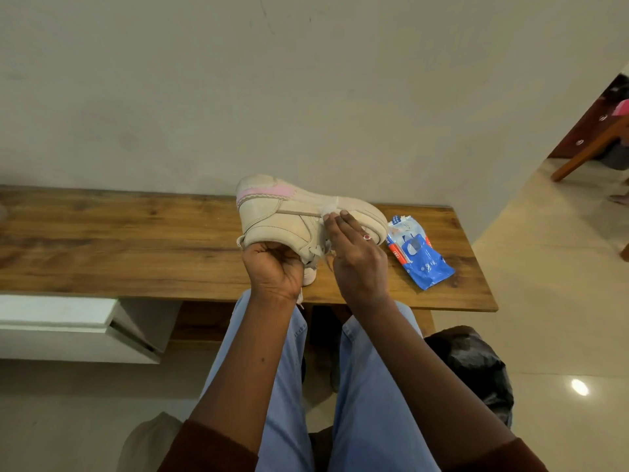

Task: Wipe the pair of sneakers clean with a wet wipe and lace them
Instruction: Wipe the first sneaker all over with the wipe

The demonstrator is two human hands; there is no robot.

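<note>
Meanwhile, the left hand (272, 267) is gripping the sneaker (282, 219) above the tabletop (136, 240); the right hand (357, 264), fingers straight, is pressing a wet wipe (328, 209) against it.

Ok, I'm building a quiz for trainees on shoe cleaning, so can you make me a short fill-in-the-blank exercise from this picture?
1. The left hand grips the sneaker, and the right hand presses a wet ____ against it.
2. The ____ pack lies on the wooden bench.
3. The pack lies to the ____ of the sneaker.
Missing words: wipe; blue; right.
</note>
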